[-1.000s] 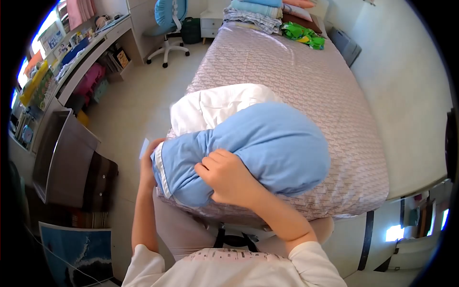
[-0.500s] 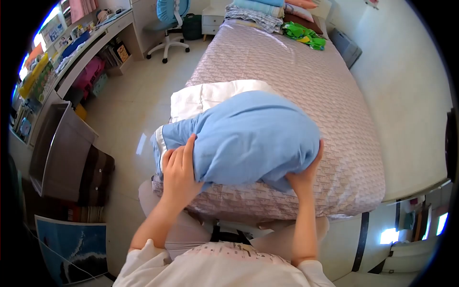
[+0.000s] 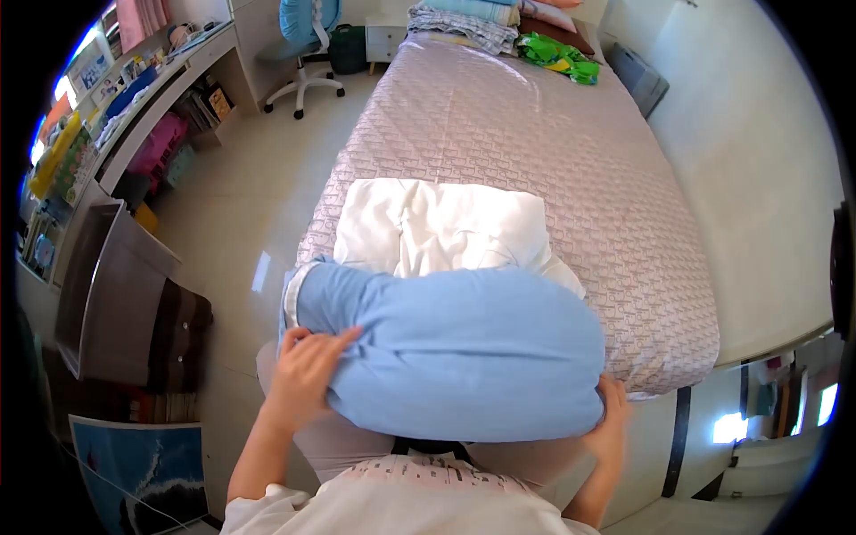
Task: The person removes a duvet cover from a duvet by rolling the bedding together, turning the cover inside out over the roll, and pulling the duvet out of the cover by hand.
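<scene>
A plump blue fabric cover (image 3: 464, 352) with a white trim at its left end lies across my lap and the foot of the bed. My left hand (image 3: 308, 370) grips its left part near the trim, the fingers bent over the cloth. At the lower right corner my right hand (image 3: 610, 412) holds the edge, its fingers partly hidden by the fabric. Just beyond the cover, a folded white quilt (image 3: 446, 223) rests on the bed; the blue cloth hides its near side.
The bed (image 3: 499, 125) has a patterned pink spread. Folded bedding (image 3: 464, 27) and a green bundle (image 3: 557, 58) lie at its far end. On the left stand a desk (image 3: 169, 76), a swivel chair (image 3: 308, 53) and a grey bin-like container (image 3: 111, 285). A wall (image 3: 758, 160) runs along the right.
The blue cover has come down toward my body and flattened out, baring more of the white quilt behind it. Both hands moved nearer to me, the right one also outward.
</scene>
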Demonstrator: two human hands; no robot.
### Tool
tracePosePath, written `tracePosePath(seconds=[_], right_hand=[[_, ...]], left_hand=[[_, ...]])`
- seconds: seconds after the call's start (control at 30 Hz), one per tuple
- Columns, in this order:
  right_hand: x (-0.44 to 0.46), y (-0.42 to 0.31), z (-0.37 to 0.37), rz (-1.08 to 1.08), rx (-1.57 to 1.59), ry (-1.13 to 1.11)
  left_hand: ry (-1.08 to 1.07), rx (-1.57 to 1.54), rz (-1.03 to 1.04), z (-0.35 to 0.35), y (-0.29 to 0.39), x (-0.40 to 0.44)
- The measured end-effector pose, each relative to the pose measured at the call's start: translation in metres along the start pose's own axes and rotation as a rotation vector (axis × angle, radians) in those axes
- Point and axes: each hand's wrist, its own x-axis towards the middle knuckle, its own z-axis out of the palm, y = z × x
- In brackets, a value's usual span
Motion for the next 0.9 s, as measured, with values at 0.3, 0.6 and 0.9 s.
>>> tracePosePath(seconds=[0.3,0.6,0.9], right_hand=[[0.102,-0.174,0.012,-0.673,-0.222,-0.388],[0.260,-0.166,0.088,-0.442,0.038,-0.995],[0.303,-0.157,0.127,-0.441,0.026,-1.229]], left_hand=[[-0.199,0.127,0.079,-0.012,0.013,0.006],[0.402,0.025,0.376,0.086,0.021,-0.073],[0.061,-0.449,-0.657,0.114,0.012,-0.090]])
